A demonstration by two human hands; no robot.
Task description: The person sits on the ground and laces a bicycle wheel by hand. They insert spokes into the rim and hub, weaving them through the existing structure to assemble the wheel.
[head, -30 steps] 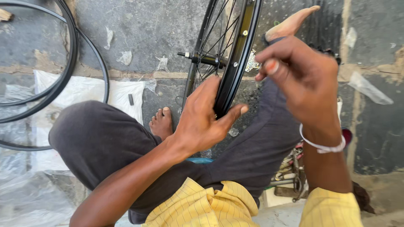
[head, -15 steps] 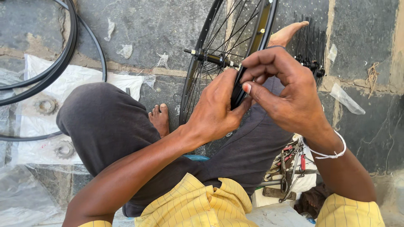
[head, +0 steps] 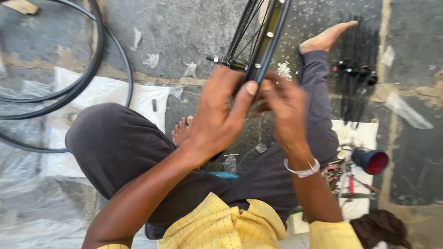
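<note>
Both hands are up on the bicycle wheel [head: 258,41], which stands upright on its edge between the person's knees, over the stone floor [head: 184,27] and reaching past the top edge of the view. The left hand [head: 219,115] wraps the black rim [head: 270,41] from the left side, thumb pressed flat along the rim's near face, so it is clamped on the wheel. The right hand [head: 286,110] sits just beside it, touching the rim's lower stretch with fingers curled in; it is blurred, and whether it pinches something small I cannot tell. The hub axle [head: 221,61] pokes out to the left, just above the left hand, spokes fanning up from it. A white bracelet [head: 302,169] rings the right wrist. On the floor at the top left corner lie loose black tyres [head: 87,78], partly over a white sheet [head: 110,92]. Off to the right edge, a bundle of black spokes [head: 353,71] lies near the bare right foot [head: 325,39], and below it a blue cup with a red inside [head: 371,161] lies tipped on a white cloth [head: 360,136] among small tools [head: 344,177].
</note>
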